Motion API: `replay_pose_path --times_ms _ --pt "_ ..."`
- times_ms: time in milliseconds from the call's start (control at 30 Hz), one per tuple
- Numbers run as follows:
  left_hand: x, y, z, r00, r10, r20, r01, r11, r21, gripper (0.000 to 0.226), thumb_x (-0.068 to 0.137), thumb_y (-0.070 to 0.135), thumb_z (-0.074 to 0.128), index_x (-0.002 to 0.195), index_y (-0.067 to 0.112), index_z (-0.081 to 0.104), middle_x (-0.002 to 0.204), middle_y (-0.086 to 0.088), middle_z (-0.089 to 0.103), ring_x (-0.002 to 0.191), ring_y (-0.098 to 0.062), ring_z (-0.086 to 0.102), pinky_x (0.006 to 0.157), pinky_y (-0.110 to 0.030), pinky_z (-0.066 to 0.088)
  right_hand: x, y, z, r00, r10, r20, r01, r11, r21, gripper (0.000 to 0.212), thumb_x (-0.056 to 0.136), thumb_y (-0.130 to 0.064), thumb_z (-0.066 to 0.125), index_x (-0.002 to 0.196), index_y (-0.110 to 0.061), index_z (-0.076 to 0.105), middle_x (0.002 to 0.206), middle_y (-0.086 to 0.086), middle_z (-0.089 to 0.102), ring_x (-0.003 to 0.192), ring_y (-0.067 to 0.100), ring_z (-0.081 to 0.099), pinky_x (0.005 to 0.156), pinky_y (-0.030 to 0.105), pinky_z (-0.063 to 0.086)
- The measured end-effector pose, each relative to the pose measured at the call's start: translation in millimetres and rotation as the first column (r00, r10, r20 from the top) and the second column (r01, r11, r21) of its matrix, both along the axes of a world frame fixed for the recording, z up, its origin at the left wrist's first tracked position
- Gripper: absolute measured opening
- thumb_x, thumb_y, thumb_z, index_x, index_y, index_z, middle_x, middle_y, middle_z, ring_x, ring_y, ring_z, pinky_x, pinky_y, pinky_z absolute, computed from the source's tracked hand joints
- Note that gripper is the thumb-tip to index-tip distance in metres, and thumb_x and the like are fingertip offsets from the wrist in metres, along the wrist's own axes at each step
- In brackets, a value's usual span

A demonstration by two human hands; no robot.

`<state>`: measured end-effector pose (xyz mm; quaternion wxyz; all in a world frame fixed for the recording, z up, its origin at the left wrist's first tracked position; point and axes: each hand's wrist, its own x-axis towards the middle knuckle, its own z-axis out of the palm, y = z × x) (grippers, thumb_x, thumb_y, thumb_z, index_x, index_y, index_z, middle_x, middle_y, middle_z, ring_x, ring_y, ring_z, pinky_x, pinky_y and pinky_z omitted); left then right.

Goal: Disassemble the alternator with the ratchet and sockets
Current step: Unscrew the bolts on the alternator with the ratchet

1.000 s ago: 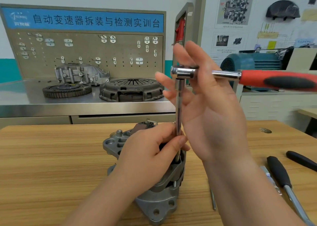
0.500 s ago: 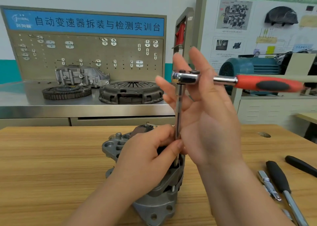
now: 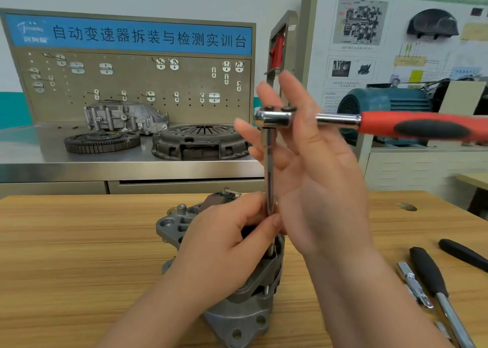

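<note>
From the head view, the alternator is sitting on the table toward 6 o'clock. It is showing a grey cast housing with bolt lugs, probably heavy, stiff and best braced by its body. The left hand is pinching the extension bar low down. The right hand is lying open, its straight fingers touching the head of the ratchet, whose red handle is pointing to 3 o'clock.

We are finding bare wooden table stretching wide at nine o'clock from the alternator; at three o'clock, black-handled tools are lying in our way, the ratchet handle overhanging.
</note>
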<state>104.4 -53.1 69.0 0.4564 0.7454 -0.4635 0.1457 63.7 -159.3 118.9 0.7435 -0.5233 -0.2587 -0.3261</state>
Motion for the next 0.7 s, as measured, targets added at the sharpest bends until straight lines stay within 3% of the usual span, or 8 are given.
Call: replay_pose_path --times_ms 100,167,267,333,433,533,633,700 --pt "-0.6 2.2 1.1 0.999 0.011 0.048 -0.012 1.0 0.027 0.029 0.086 0.055 0.035 0.085 0.033 0.054 0.063 0.007 0.059 0.061 -0.012 0.056 0.057 -0.034 0.047 -1.1 -4.0 2.0 0.99 0.086 -0.108 -0.082 0.996 0.042 0.042 0.087 -0.046 0.045 0.121 -0.025 0.056 0.111 -0.004 0.073 0.098 0.021 0.071 0.08 0.025 0.056" --pt "-0.8 2.8 2.5 0.998 0.029 0.06 -0.031 0.999 0.034 0.028 0.085 0.054 0.036 0.084 0.033 0.055 0.061 0.011 0.057 0.06 -0.009 0.054 0.054 -0.028 0.042 -0.6 -3.4 1.9 0.992 0.039 -0.119 -0.036 0.999 0.022 0.039 0.09 -0.045 0.044 0.12 -0.022 0.057 0.108 -0.002 0.074 0.097 0.02 0.071 0.076 0.024 0.054" --pt "-0.8 1.2 3.6 0.999 0.049 -0.004 -0.049 0.999 0.024 0.025 0.086 0.05 0.045 0.086 0.032 0.063 0.069 0.026 0.064 0.063 -0.01 0.06 0.056 -0.026 0.047 -0.6 0.4 0.2 0.984 -0.173 0.039 0.174 0.984 -0.038 0.021 0.093 -0.029 0.053 0.111 -0.027 0.063 0.108 -0.008 0.073 0.104 0.014 0.067 0.086 0.027 0.051" --pt "-1.3 0.2 2.8 0.998 0.054 -0.014 -0.054 0.998 0.02 0.023 0.085 0.046 0.046 0.084 0.032 0.064 0.071 0.029 0.065 0.063 -0.01 0.062 0.058 -0.027 0.05 -0.2 2.1 -2.4 0.962 -0.233 0.143 0.244 0.967 -0.065 0.021 0.09 -0.024 0.06 0.11 -0.028 0.066 0.111 -0.011 0.07 0.112 0.011 0.063 0.097 0.032 0.046" --pt "-1.7 -0.5 1.1 0.999 0.034 -0.012 -0.034 0.999 -0.006 0.019 0.085 0.048 0.047 0.082 0.035 0.06 0.067 0.022 0.065 0.063 -0.012 0.061 0.059 -0.034 0.05 0.9 1.9 -2.1 0.996 -0.067 0.056 0.068 0.997 -0.019 0.026 0.086 -0.033 0.065 0.112 -0.029 0.066 0.118 -0.009 0.069 0.113 0.019 0.064 0.101 0.033 0.048" --pt "-3.6 1.3 3.4 0.999 0.005 0.038 -0.006 1.0 0.024 0.017 0.084 0.05 0.039 0.074 0.052 0.052 0.058 0.021 0.057 0.058 -0.003 0.055 0.053 -0.016 0.035 0.5 -2.8 0.4 0.993 0.086 -0.075 -0.081 0.994 0.068 0.04 0.083 -0.046 0.05 0.116 -0.025 0.061 0.11 -0.004 0.073 0.097 0.019 0.071 0.081 0.024 0.055" --pt "-2.9 2.2 5.3 0.998 0.016 0.057 -0.02 0.998 0.059 0.019 0.088 0.048 0.04 0.076 0.048 0.054 0.064 0.025 0.059 0.065 0.001 0.057 0.055 -0.015 0.034 1.5 -3.9 0.3 0.995 -0.03 -0.091 0.035 0.998 0.054 0.034 0.09 -0.044 0.048 0.111 -0.022 0.062 0.105 -0.001 0.075 0.094 0.019 0.071 0.079 0.026 0.055" --pt "-1.1 1.7 4.5 1.0 0.023 0.018 -0.024 0.999 0.041 0.019 0.089 0.043 0.045 0.082 0.036 0.062 0.072 0.029 0.063 0.071 0.001 0.061 0.058 -0.02 0.042 1.2 -2.6 -1.1 0.981 -0.194 0.019 0.194 0.981 -0.006 0.019 0.092 -0.035 0.057 0.107 -0.027 0.066 0.106 -0.005 0.074 0.101 0.017 0.069 0.088 0.031 0.053"
